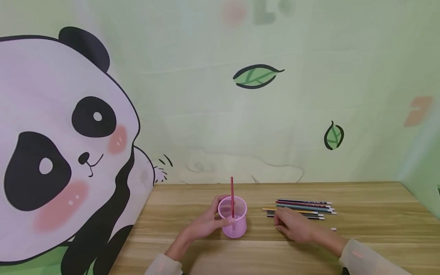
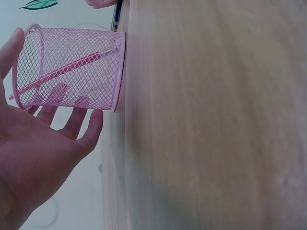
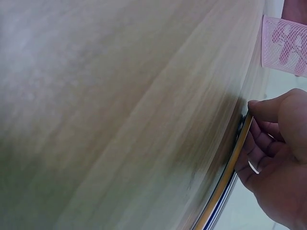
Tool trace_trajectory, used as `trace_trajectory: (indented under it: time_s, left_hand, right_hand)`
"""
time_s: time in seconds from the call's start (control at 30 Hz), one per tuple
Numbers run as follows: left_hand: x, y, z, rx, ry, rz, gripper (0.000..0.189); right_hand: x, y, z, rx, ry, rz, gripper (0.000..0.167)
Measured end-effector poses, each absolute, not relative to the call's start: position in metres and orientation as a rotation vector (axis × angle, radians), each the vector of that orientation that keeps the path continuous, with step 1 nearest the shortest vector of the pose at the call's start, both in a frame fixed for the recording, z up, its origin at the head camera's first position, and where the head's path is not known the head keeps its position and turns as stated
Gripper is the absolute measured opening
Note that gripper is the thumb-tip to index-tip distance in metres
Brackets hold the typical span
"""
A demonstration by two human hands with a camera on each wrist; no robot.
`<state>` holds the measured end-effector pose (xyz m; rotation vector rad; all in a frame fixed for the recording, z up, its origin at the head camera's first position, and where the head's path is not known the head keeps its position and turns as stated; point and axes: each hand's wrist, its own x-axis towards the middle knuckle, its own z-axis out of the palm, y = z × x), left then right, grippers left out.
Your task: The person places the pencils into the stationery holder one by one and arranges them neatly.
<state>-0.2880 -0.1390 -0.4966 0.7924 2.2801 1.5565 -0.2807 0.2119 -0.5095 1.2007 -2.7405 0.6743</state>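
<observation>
My left hand (image 1: 205, 221) holds a pink mesh pencil cup (image 1: 240, 225), thumb on its near side and fingers spread around the far side. The cup stands upright on the table. A red pencil (image 1: 232, 191) leans inside it, its top rising well above the rim. To the right, my right hand (image 1: 295, 225) is low over the table, thumb and fingers pinching the end of an orange-yellow pencil (image 3: 230, 178). Just beyond that hand lies a group of several pencils (image 1: 302, 202) in dark, red, teal and yellow, eraser ends to the right.
A white eraser end (image 1: 334, 229) shows beside my right forearm. The wood-grain table (image 1: 371, 214) reaches back to a pale green wall cloth (image 1: 192, 95) printed with leaves and a large panda (image 1: 86, 160) on the left.
</observation>
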Motion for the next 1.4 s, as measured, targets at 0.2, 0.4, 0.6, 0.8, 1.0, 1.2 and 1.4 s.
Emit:
trace_trajectory:
  time_s: [0.2, 0.4, 0.6, 0.8, 1.0, 1.2, 1.4]
  left_hand:
    - [-0.288, -0.14, -0.496, 0.785, 2.269, 1.563, 0.072]
    - [-0.291, -0.141, -0.496, 0.795, 2.252, 1.573, 0.074]
    - [-0.293, -0.141, -0.494, 0.793, 2.252, 1.565, 0.076]
    - [-0.292, -0.14, -0.496, 0.795, 2.253, 1.585, 0.075]
    - [-0.292, -0.14, -0.497, 0.787, 2.27, 1.592, 0.075]
    - [-0.294, -0.138, -0.498, 0.762, 2.311, 1.612, 0.079]
    - [-0.291, -0.138, -0.499, 0.688, 2.353, 1.642, 0.092]
  right_hand:
    - [-0.282, 0.21, -0.507, 1.23, -2.728, 0.74, 0.017]
    - [-0.283, 0.206, -0.484, 1.265, -2.74, 0.823, 0.012]
    - [-0.286, 0.197, -0.443, 1.221, -2.791, 1.015, 0.008]
    - [-0.287, 0.188, -0.407, 1.22, -2.706, 1.151, 0.006]
    - [-0.288, 0.184, -0.381, 1.113, -2.614, 1.22, 0.004]
    - [-0.286, 0.182, -0.361, 1.013, -2.525, 1.308, 0.007]
    - [-0.283, 0.178, -0.344, 0.958, -2.407, 1.429, 0.008]
